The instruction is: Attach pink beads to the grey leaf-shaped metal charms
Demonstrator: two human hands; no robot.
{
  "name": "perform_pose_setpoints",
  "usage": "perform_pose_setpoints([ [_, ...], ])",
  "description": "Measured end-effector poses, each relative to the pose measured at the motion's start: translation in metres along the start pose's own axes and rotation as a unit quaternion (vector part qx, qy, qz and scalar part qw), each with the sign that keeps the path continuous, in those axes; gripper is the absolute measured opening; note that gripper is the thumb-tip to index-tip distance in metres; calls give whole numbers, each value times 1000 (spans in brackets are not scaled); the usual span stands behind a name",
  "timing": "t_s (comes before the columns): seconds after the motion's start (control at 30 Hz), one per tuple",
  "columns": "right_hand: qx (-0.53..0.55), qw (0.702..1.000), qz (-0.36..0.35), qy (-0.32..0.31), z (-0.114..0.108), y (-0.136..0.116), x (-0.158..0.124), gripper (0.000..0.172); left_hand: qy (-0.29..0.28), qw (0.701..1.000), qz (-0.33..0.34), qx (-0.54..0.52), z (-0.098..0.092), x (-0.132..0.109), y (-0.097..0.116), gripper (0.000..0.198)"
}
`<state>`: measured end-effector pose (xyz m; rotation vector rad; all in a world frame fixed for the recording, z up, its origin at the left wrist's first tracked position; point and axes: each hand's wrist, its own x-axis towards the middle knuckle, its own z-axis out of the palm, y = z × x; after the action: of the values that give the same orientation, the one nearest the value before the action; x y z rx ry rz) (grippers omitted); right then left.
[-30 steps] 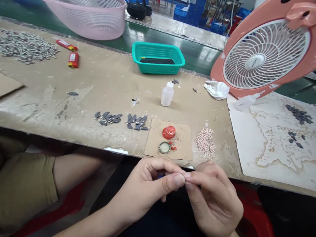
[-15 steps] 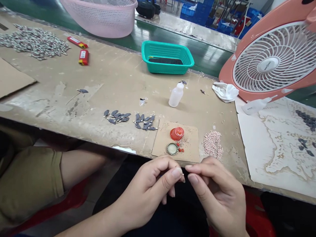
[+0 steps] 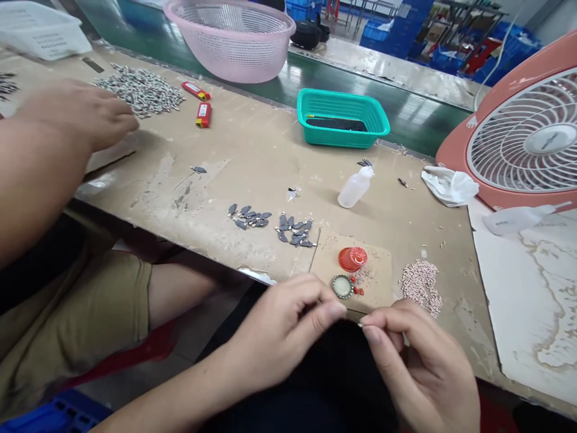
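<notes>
My left hand [image 3: 302, 334] is closed in a pinch, thumb against forefinger, in front of the table edge; whatever its tips hold is hidden. A tiny pale bead-like piece [image 3: 360, 325] shows between the thumb and forefinger of my right hand [image 3: 419, 361], a short gap away. Just beyond both hands lies a cardboard piece [image 3: 378, 282] carrying an upturned red cup [image 3: 353, 258], a bottle cap [image 3: 342, 287] and small red bits [image 3: 358, 291]. Right of it spreads a pile of tiny pinkish beads [image 3: 419, 282]. Dark leaf-shaped pieces [image 3: 295, 230] lie in groups to the left.
Behind are a white squeeze bottle [image 3: 355, 187], a green basket [image 3: 342, 139], a pink basket [image 3: 234, 54] and an orange fan [image 3: 455, 141]. At left, a co-worker's blurred hand [image 3: 85, 114] reaches over the table near a heap of small pieces [image 3: 144, 90] and red packets [image 3: 203, 114].
The view has swung left, and a co-worker's arm has come in there. The tiny pale piece showed at my left fingertips before; one now shows at my right fingertips, which have closed.
</notes>
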<state>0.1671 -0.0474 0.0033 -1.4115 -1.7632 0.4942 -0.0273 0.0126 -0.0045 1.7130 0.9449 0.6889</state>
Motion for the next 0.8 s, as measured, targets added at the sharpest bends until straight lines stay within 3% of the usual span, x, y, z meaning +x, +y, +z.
perform_pose_setpoints([
  [0.03,-4,1000,22,18,-1,2,1,6,51,996,20,67,-9,4,-4,23],
  [0.1,-14,996,66,55,-2,6,3,7,166,960,33,224,-28,12,-14,18],
  [0.17,-26,992,94,76,-5,11,8,8,210,912,4,352,-46,21,-24,16],
  [0.23,-45,990,103,82,-7,15,15,10,186,888,-27,420,-57,27,-30,18],
  [0.3,-72,989,101,78,-8,19,22,12,157,882,-38,444,-62,30,-34,18],
  [0.53,-120,987,100,35,-2,25,41,13,127,872,9,473,-59,21,-34,18],
  [0.8,-173,982,70,14,-2,26,47,13,108,888,47,444,-57,13,-43,16],
])
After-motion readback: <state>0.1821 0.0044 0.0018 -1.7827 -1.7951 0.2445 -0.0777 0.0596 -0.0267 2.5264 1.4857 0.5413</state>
